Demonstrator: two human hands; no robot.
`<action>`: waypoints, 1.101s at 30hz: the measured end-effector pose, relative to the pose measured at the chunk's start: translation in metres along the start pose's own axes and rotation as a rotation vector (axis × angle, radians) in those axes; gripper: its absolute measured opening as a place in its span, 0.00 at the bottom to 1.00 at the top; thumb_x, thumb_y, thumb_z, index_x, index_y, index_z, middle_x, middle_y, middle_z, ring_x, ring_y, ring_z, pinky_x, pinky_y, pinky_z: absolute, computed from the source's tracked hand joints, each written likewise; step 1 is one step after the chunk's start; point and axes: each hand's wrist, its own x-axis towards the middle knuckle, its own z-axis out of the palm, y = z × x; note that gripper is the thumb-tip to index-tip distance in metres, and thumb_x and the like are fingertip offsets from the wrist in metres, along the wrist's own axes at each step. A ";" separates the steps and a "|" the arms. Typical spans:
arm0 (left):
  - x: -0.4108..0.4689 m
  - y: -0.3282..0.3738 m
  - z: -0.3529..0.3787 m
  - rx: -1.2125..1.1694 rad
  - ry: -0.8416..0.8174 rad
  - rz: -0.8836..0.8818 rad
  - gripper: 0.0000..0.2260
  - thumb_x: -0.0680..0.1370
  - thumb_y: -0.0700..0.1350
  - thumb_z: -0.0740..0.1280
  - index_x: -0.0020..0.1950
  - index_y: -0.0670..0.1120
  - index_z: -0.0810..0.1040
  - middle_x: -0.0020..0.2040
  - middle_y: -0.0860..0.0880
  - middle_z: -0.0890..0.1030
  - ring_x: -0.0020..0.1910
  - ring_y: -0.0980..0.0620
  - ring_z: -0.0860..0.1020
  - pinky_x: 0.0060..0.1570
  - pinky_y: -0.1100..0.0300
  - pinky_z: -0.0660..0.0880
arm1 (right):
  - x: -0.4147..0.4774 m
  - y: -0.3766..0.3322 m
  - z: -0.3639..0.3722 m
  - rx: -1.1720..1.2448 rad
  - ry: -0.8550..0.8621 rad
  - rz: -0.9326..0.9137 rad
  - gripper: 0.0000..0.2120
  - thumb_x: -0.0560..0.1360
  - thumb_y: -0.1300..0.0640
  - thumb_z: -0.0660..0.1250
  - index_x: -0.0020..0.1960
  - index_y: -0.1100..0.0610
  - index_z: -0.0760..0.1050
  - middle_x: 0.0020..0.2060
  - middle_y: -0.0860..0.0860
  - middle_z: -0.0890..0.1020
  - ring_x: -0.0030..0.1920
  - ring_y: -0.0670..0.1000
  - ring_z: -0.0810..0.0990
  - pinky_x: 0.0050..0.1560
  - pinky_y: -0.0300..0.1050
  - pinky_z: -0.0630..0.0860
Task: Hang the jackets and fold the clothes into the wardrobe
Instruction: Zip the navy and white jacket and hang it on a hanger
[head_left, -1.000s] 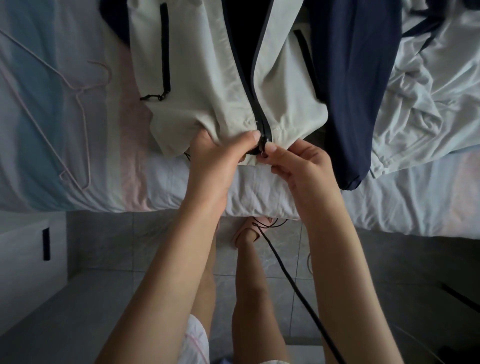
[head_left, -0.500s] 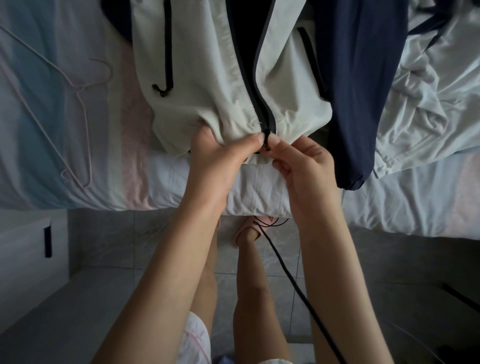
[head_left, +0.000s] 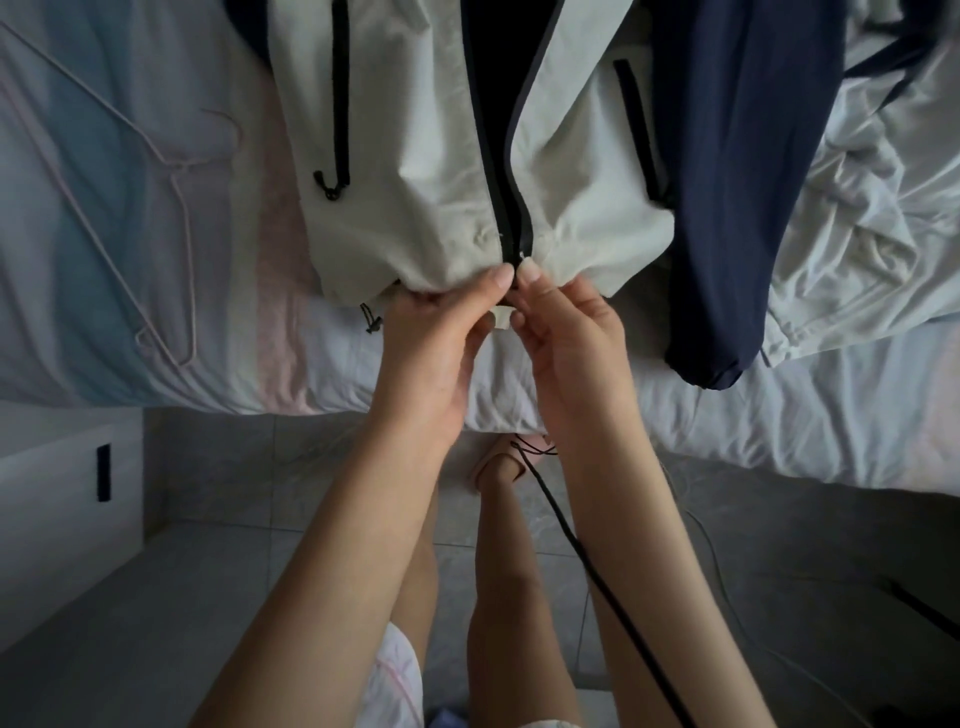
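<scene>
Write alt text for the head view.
The left hand and right hand pinch the hem of a pale jacket on either side of its black zipper, on a bed. A pink wire hanger lies to its left.

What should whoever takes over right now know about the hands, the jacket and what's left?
Left hand pinches the white jacket at its hem, left of the zipper base; right hand pinches it right of the base.
Jacket lies front-up on the bed; zipper joined only at the bottom, open above.
Pink hanger lies on the bed to the left; jacket is not on it.
Navy garment and pale crumpled garment lie unfolded to the right.
To do: zip up, hang the jacket, fold the rest.
</scene>
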 end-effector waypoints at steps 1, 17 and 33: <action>0.001 -0.001 0.002 -0.026 0.016 -0.003 0.07 0.73 0.33 0.69 0.50 0.39 0.77 0.38 0.51 0.81 0.34 0.60 0.78 0.33 0.68 0.72 | 0.003 -0.001 0.001 -0.039 -0.008 -0.024 0.03 0.74 0.61 0.69 0.42 0.56 0.77 0.37 0.50 0.83 0.41 0.45 0.82 0.45 0.38 0.73; 0.008 -0.010 -0.011 0.330 0.209 0.212 0.04 0.72 0.38 0.73 0.41 0.38 0.81 0.35 0.47 0.83 0.37 0.52 0.82 0.41 0.59 0.77 | 0.010 -0.013 -0.002 -1.362 -0.054 -0.894 0.09 0.71 0.55 0.72 0.50 0.56 0.79 0.45 0.47 0.80 0.39 0.48 0.79 0.31 0.47 0.76; 0.003 -0.005 -0.039 0.598 0.200 0.192 0.13 0.70 0.40 0.75 0.45 0.31 0.77 0.37 0.43 0.81 0.36 0.51 0.81 0.38 0.61 0.75 | 0.024 -0.019 0.008 -1.415 -0.306 -0.771 0.04 0.74 0.60 0.65 0.49 0.56 0.76 0.48 0.45 0.82 0.40 0.46 0.79 0.37 0.40 0.72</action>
